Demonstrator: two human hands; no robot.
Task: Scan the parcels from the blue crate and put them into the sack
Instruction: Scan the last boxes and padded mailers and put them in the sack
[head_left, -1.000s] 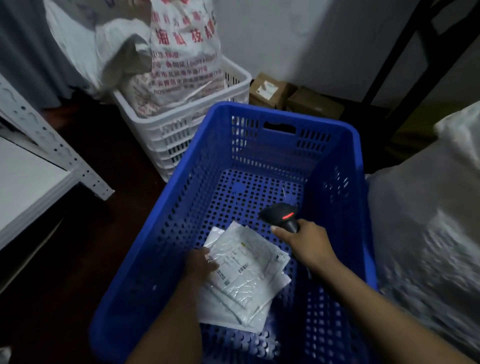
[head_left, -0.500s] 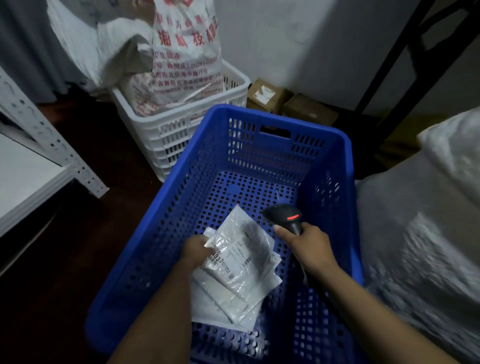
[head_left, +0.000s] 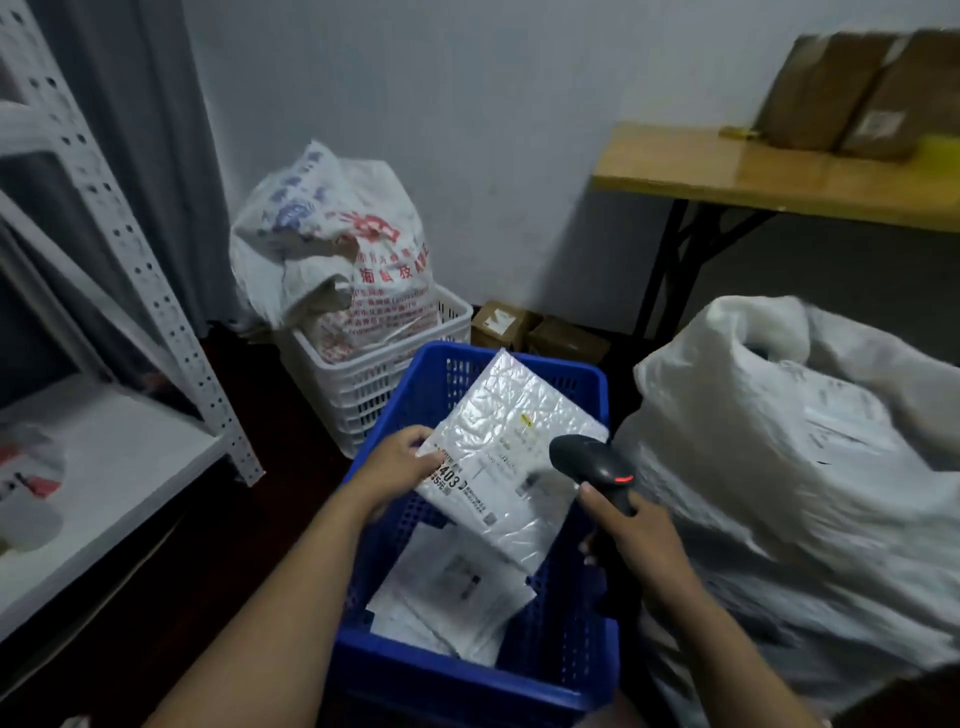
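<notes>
Sack (head_left: 779, 441) beside blue crate (head_left: 467, 686) | left hand (head_left: 397, 467) pinches bubble mailer (head_left: 509, 431), right hand (head_left: 634, 530) grips barcode scanner (head_left: 592, 460) | lower parcels (head_left: 447, 587) half-covered (labels blurred)

- A plain pale wall (head_left: 493, 130) fills the upper middle, in dim light.
- A grey curtain (head_left: 156, 156) hangs at upper left.
- White perforated metal shelving (head_left: 171, 322) stands along the left edge.
- A wooden table (head_left: 727, 176) with black legs, upper right, carries cardboard boxes (head_left: 852, 88).
- The dark reddish floor (head_left: 218, 545) shows at lower left.
</notes>
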